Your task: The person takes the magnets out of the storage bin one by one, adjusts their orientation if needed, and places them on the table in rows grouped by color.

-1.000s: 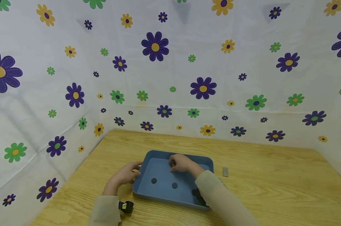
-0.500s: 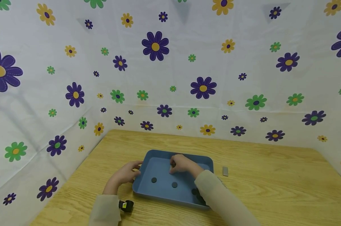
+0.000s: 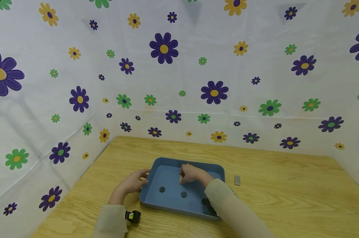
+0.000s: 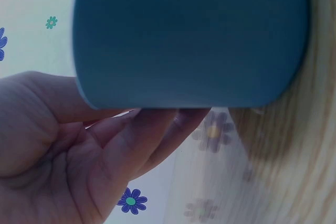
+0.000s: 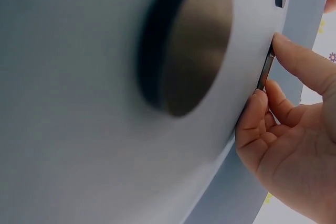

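My left hand (image 3: 133, 182) holds the left side of a shallow blue tray (image 3: 167, 208). Its thumb and forefinger lie at the rim, and in the left wrist view other fingers (image 4: 134, 145) reach along the outer wall. Inside the tray, toward its back, my right hand (image 3: 192, 173) pinches a thin flat piece (image 5: 266, 72) between thumb and fingertips, close to the tray floor. That piece shows edge-on in the right wrist view, so I cannot tell its outline. Dark round discs lie on the floor: one at left (image 3: 162, 189), another near the middle (image 3: 183, 194).
More dark discs (image 3: 204, 201) sit in the tray's front right corner, partly behind the right sleeve (image 3: 227, 201). A small grey rectangular plate (image 3: 237, 180) lies on the wooden table (image 3: 286, 191) right of the tray. Flowered white cloth (image 3: 185, 72) hangs behind and at the left.
My right hand has shifted slightly to the right, and a pale surface now shows beneath its thumb and fingers where it looked dark before. The left hand and the tray stay put.
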`<state>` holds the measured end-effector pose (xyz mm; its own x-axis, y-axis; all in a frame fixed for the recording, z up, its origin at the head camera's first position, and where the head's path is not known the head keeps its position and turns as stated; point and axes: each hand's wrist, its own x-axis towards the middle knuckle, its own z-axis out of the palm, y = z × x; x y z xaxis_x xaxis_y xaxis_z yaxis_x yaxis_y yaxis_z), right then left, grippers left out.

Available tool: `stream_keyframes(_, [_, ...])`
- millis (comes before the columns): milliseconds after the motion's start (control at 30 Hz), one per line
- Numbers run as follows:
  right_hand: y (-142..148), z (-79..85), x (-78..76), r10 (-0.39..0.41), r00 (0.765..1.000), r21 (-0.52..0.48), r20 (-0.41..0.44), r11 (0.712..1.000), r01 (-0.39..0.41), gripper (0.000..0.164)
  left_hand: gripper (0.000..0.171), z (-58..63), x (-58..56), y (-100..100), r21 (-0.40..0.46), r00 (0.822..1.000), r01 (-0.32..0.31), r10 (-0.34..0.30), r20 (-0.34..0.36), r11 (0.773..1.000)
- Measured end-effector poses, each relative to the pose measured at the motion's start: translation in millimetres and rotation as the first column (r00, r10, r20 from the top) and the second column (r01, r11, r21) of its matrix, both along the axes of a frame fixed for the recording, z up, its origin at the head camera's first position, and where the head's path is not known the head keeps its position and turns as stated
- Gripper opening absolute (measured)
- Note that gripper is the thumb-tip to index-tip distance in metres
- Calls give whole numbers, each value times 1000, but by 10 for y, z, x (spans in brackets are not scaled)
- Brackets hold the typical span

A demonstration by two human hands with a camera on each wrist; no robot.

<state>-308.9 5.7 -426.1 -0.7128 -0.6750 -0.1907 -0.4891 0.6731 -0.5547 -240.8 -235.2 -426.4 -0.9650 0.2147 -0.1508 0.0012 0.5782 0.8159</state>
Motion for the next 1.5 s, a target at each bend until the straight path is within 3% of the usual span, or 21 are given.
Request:
stream_keyframes(233, [-8,27,18,-24,1000,50,-1,998,24,12,44,-5,-5,-1,-13,1000,-2,2,-4,1000])
stream_keyframes(433, [7,60,42,-51,998,78,27,996,49,26,44,7,1,10,-19,1000,-7,7,7,1000])
stream_keyframes(833, [7,83,57,-100,994,16,-40,995,100,31,44,4,-7,6,-10,1000,-1,1,1,1000])
stream_keyframes(1167, [73,30,-12,-122,993,-56,8,991,122,29,44,1,7,21,-16,1000,-11,11,3,1000])
stream_keyframes(1500, [127,147,19,-144,989,-152,-16,978,140,30,45,3,2,17,-13,1000,-19,19,10,1000])
